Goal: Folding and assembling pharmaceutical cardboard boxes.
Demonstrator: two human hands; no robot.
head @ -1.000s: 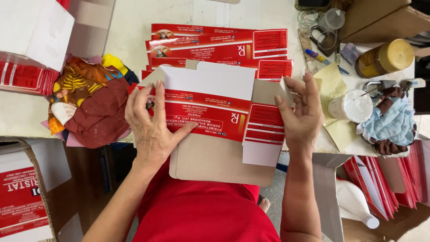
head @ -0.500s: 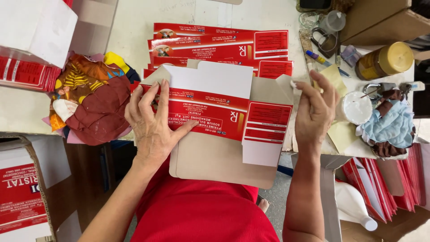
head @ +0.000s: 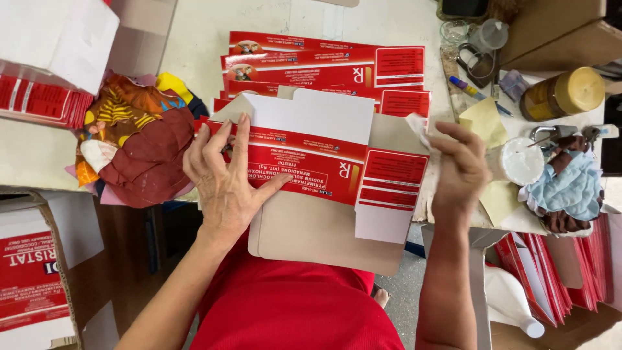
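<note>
Left hand (head: 223, 185) still pressed flat, fingers spread, on the flat red-and-white cardboard carton blank (head: 311, 155) at the table's near edge. Right hand (head: 461, 170) now lifted off the blank's right side, moved toward the small round white pot (head: 521, 161), fingers curled round a scrap of white paper (head: 414, 123). Looks like a trip for glue; blank held steady meanwhile. Stack of same red blanks (head: 324, 61) behind.

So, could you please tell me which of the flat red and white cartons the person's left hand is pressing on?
The left hand presses the nearest carton, lying on the brown cardboard sheet; the other cartons lie stacked farther back, untouched.
</note>
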